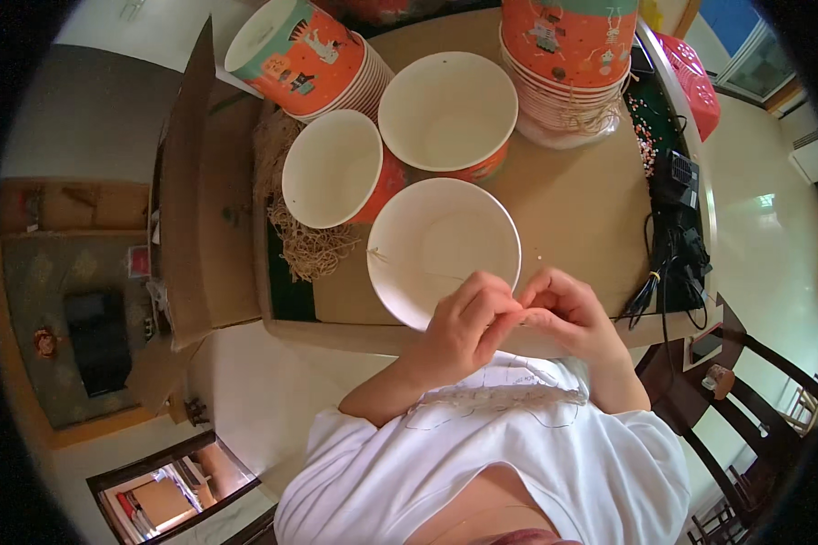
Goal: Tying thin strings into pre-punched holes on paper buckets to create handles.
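Observation:
My left hand and my right hand meet fingertip to fingertip above the near right rim of a white-lined paper bucket. Both are closed in a pinch. A thin tan string runs faintly from the bucket's left rim across its mouth toward my left fingers. What lies between the right fingertips is too small to make out. Beyond stand two more paper buckets, one at left and one at the back, with orange outsides. A tangled heap of tan string lies left of them.
Stacks of printed orange-and-teal buckets stand at back left and back right. An open cardboard box borders the left side. Black adapters and cables, small scattered pellets and a pink basket lie along the right edge.

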Motion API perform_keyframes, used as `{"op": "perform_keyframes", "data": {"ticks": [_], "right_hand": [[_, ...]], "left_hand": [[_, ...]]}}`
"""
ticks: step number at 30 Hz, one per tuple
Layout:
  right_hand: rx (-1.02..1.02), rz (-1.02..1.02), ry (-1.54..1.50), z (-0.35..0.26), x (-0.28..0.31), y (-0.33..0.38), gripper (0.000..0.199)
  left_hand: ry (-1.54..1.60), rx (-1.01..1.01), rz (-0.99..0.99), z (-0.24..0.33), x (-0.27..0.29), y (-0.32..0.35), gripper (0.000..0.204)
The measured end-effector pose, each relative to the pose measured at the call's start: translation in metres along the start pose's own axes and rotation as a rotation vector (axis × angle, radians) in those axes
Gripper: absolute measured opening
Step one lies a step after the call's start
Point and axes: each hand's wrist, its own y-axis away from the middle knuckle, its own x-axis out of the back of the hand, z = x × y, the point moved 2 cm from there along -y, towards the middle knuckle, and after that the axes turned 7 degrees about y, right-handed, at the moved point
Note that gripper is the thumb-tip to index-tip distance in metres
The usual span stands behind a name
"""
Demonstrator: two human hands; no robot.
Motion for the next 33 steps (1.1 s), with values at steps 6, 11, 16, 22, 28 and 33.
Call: {"op": "perform_keyframes", "data": {"ticks": [6,11,16,22,28,33], "right_hand": [[0.120,0.209,0.160,0.005,-0.011,0.005,0.008],[0.106,0.405,0.247,0.014,0.003,0.011,0.005],[0.273,0.480,0.219,0.041,0.010,-0.005,0.006],[0.606,0.560,0.660,0.032,-0.009,-0.014,0.012],[0.632,0.625,0.628,0.036,-0.010,-0.016,0.015],[0.643,0.616,0.649,0.037,-0.008,-0.016,0.016]], "left_hand": [[-0.152,-0.082,0.011,-0.003,-0.003,-0.001,0.011],[-0.207,0.038,-0.035,-0.001,0.001,-0.004,0.020],[-0.342,0.181,-0.040,-0.006,-0.006,0.002,0.036],[-0.143,0.406,0.071,-0.002,0.008,0.003,0.025],[-0.119,0.368,0.063,-0.003,0.004,0.005,0.029],[-0.056,0.424,0.041,-0.003,0.000,0.003,0.031]]}}
